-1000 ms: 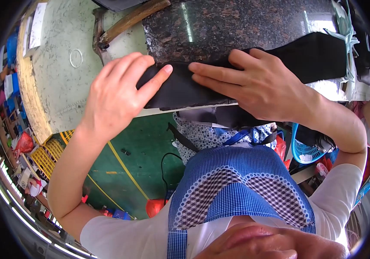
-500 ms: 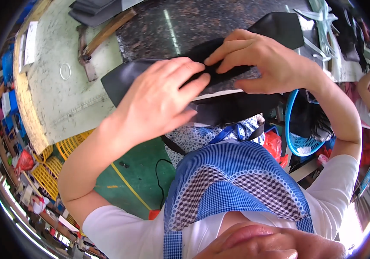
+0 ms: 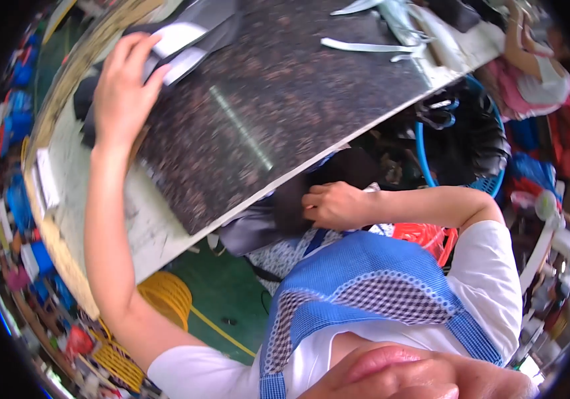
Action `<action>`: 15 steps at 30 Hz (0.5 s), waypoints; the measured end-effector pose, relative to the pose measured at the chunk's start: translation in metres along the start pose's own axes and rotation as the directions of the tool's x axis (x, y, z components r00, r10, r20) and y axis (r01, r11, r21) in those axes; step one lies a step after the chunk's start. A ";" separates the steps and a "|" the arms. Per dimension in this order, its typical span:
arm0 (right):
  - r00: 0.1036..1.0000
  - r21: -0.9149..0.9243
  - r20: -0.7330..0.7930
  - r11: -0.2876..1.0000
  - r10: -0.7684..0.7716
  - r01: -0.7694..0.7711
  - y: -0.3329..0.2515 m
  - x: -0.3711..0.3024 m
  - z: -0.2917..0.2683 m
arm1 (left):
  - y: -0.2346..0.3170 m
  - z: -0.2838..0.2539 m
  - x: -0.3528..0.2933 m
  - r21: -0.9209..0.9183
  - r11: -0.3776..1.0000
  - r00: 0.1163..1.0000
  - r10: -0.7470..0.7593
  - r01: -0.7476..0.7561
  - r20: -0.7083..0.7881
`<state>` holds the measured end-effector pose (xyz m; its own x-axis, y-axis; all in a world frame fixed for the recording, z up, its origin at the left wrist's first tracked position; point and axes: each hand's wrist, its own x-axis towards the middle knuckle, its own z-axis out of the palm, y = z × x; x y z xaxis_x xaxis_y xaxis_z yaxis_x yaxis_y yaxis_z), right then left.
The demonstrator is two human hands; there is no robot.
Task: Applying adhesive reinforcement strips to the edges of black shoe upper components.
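My left hand (image 3: 122, 93) reaches to the far left of the table, over a stack of black sheet pieces (image 3: 217, 26) that look like leather. Its fingers and thumb are spread at the edge of the stack, and the light catches a bright sheen on the top pieces. Close to my lap, below the table edge, my right hand (image 3: 338, 206) is closed with bent fingers on a black leather-like piece (image 3: 251, 229). That piece drapes over my lap, and part of it lies under the table edge.
A dark speckled stone slab (image 3: 285, 100) covers much of the pale table. Pale strips (image 3: 371, 46) lie at its far right. Beside the table at right stands a blue basket (image 3: 422, 156) of black pieces. Another person (image 3: 537, 73) sits beyond it. Yellow baskets (image 3: 165, 299) are at lower left.
Both hands have left the folded black piece over the slab. The left moved far left to the stack; the right came down to my lap with black material. The view has turned.
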<state>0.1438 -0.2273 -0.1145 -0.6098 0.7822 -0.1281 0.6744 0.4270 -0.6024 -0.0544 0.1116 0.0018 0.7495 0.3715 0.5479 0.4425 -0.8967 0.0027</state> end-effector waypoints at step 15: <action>0.622 -0.445 -0.777 0.787 -0.101 -0.427 0.092 -0.051 -0.216 | 0.023 -0.060 0.009 0.169 0.981 0.925 -0.026 0.097 -0.379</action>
<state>0.3265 -0.1299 0.0064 -0.1242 0.7954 0.5932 0.9766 0.2039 -0.0689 -0.0667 0.0802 0.0568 0.4953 0.2763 0.8236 0.5901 -0.8028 -0.0856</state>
